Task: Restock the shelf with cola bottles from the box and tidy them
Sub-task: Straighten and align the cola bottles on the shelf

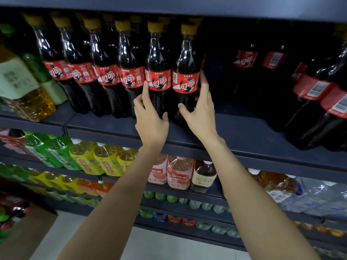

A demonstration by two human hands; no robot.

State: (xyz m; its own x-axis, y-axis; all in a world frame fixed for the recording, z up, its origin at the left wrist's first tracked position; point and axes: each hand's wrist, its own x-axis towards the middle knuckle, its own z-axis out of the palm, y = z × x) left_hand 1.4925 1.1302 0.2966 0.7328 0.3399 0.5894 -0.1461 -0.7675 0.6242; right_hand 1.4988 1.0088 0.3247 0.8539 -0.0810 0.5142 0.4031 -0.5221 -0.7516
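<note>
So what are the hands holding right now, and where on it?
The left hand holds the fifth cola bottle at its lower body; the right hand holds the sixth cola bottle likewise, fingers reaching up to the label.

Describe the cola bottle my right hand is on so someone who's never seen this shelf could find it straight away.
Start at the dark top shelf and its front row of yellow-capped cola bottles with red labels. Follow the row to its right-hand end: the cola bottle is the last one. Only it has an empty gap on its right, and the right hand wraps its lower body, next to the bottle touched by the left hand.
</note>
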